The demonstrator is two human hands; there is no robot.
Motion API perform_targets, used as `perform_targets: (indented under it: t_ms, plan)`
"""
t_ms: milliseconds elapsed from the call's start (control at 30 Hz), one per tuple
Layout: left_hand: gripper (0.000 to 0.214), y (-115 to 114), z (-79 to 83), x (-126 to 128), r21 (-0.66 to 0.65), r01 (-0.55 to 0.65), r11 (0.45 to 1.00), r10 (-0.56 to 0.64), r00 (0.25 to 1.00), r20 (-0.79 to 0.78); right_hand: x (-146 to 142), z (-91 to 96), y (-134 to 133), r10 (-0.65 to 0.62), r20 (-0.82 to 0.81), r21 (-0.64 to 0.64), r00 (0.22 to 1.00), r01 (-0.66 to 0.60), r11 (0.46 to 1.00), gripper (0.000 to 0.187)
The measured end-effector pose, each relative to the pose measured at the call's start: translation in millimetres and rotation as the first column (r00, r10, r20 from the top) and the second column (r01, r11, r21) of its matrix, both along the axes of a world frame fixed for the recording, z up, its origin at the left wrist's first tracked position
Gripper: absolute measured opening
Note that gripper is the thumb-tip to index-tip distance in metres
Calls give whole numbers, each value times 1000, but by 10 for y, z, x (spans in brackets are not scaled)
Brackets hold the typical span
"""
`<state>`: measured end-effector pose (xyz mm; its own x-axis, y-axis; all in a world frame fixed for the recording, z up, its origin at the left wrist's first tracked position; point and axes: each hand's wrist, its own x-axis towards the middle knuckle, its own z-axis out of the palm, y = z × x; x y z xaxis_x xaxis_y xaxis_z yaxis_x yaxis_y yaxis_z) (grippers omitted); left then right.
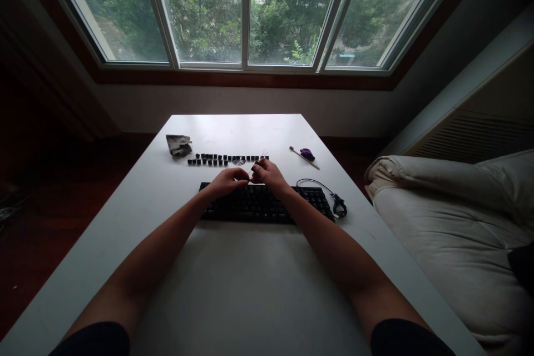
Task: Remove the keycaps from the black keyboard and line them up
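Observation:
A black keyboard [250,211] lies across the white table under my hands. Above its back edge my right hand [269,174] is closed around the dark handle of a keycap puller [257,164], whose thin wires point down and left. My left hand [227,179] is pinched close to the wire ends; whatever its fingers hold is too small to make out. Behind the hands, loose black keycaps [214,163] stand in two rows. A round, shiny, dark disc [238,161] lies among them.
A crumpled grey cloth [179,145] lies at the back left of the table [233,128]. At the back right are a thin brush [304,158] and a small purple item [307,153]. The keyboard's coiled cable [339,207] rests right of it. A padded seat [442,222] flanks the table.

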<state>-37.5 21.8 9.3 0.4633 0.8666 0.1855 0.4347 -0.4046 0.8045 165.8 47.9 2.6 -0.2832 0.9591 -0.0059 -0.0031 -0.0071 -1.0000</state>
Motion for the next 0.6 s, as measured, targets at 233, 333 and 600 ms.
perform_targets:
  t_ms: [233,333,600]
  plan:
    - [29,49,-78,11,-13,-49,999,49,998,37,-82,43,-126,-142,103,181,984,122,976,19]
    - [30,62,-106,12,13,-81,997,81,997,15,-115,84,-215,-190,150,318,970,134,939,20]
    - [27,32,-52,50,110,-115,987,113,993,30,-155,67,-235,-220,34,241,975,205,949,25]
